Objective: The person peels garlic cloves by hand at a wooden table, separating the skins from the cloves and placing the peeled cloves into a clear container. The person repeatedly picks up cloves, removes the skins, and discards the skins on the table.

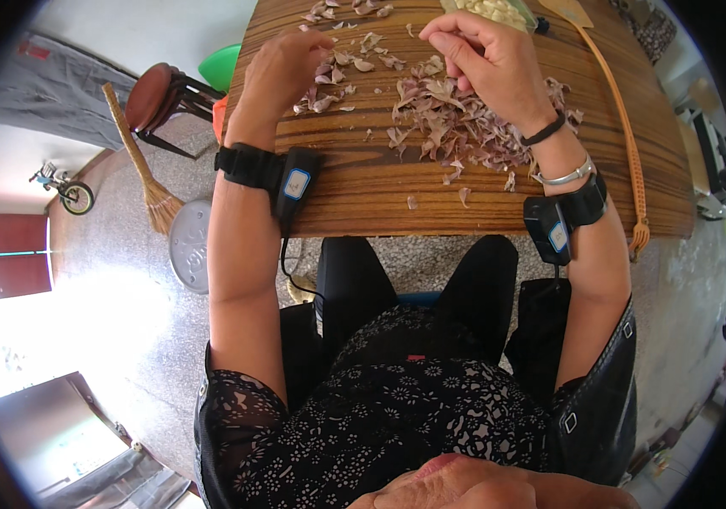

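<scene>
My left hand (290, 70) is over the table's left part, beside several unpeeled garlic cloves (325, 102); its fingertips are partly hidden, so I cannot tell whether they hold a clove. My right hand (484, 60) hangs above a broad heap of papery garlic skins (446, 121), thumb and index finger bent close together; whether something small is between them cannot be made out. Beyond it, partly covered by the hand, a clear container of peeled garlic cloves (493, 9) stands at the table's far side. More cloves (318, 11) lie at the far left.
The wooden table (369, 210) ends just before my lap. An orange strap-like plastic item (624, 127) lies along its right side. Left of the table are stacked stools (150, 98), a straw broom (159, 197) and a round grey lid-like disc (191, 248). Cables hang from both wrist devices.
</scene>
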Motion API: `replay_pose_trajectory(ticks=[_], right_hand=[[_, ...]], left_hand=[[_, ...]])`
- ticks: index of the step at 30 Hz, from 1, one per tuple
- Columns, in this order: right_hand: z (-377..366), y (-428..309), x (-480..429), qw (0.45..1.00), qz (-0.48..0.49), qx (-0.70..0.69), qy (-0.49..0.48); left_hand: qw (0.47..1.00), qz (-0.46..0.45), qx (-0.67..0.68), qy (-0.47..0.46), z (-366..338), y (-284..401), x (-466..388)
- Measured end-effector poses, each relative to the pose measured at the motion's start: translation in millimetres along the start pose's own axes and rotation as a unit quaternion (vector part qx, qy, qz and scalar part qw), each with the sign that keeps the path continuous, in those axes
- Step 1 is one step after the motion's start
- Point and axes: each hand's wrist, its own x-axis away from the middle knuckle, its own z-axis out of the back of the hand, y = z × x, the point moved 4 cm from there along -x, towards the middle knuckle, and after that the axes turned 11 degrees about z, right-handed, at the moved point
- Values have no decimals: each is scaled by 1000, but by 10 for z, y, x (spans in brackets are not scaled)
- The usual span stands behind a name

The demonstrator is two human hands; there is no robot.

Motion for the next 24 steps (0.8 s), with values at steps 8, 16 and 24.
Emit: replay_pose_trajectory(ticks=[8, 16, 24], right_hand=[[-9, 1, 7, 999, 16, 27, -4], [-41, -48, -36, 998, 45, 32, -10], [-56, -31, -25, 998, 40, 35, -29]], left_hand=[[992, 54, 40, -102, 100, -199, -39], [987, 145, -23, -59, 147, -628, -58], [990, 93, 20, -109, 104, -507, -66]])
